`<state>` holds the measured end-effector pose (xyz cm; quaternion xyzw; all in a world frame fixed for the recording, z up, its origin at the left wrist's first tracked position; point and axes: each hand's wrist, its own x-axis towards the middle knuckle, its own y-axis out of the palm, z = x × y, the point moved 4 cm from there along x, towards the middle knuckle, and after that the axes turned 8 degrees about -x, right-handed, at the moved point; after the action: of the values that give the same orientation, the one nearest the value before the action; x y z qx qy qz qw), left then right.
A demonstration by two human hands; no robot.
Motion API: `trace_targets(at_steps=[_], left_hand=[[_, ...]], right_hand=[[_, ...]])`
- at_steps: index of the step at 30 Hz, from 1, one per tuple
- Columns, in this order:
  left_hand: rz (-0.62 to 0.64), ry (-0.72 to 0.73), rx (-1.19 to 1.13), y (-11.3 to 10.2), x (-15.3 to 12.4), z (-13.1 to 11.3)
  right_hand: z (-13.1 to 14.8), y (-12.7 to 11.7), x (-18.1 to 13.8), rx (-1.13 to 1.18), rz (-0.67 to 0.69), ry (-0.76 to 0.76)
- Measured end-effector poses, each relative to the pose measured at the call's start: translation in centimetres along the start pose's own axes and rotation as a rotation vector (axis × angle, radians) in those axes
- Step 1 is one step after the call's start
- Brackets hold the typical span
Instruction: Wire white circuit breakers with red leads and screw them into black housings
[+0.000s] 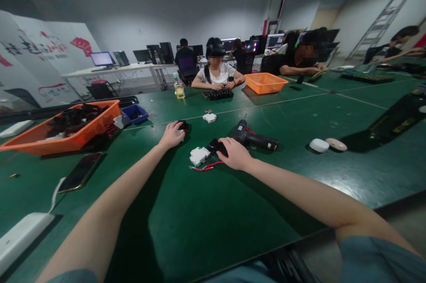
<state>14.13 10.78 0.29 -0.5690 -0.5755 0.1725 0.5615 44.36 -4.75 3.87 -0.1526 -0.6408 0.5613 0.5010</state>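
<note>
My left hand (173, 135) is closed around a small black and white piece (182, 126), mostly hidden by the fingers. My right hand (235, 154) is curled over a black block-shaped part (217, 147) lying on the green table. Touching or just left of that part is a white plastic module (199, 156) that looks like a circuit breaker. A short red wire (207, 168) with metal ends runs from below the module toward my right hand. Just beyond my right hand a black cordless drill (253, 135) lies on its side. Farther off sits another white module (209, 117).
An orange basket (109, 112) full of black parts and a blue bin (136, 114) stand left. Nearby are a phone (81, 172) and power strip (23, 238). A white case (319, 145) lies right. Across the table sits a person (216, 72) beside an orange tray (266, 83).
</note>
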Motion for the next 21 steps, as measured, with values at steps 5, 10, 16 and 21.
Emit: trace_targets(at_steps=[5,10,16,21], left_hand=[[-0.023,-0.037,0.017,3.6,5.2,-2.2],[-0.044,-0.091,0.026,5.2,7.5,-3.8],[-0.107,-0.093,0.031,4.0,7.1,-5.6],[-0.114,-0.025,0.01,1.7,4.0,-7.8]], right_hand=[[-0.1,-0.2,0.0,-0.005,-0.004,-0.007],[-0.1,-0.2,0.0,-0.004,-0.002,-0.005],[-0.1,-0.2,0.0,0.005,0.011,0.002],[-0.2,-0.2,0.0,0.006,0.016,0.0]])
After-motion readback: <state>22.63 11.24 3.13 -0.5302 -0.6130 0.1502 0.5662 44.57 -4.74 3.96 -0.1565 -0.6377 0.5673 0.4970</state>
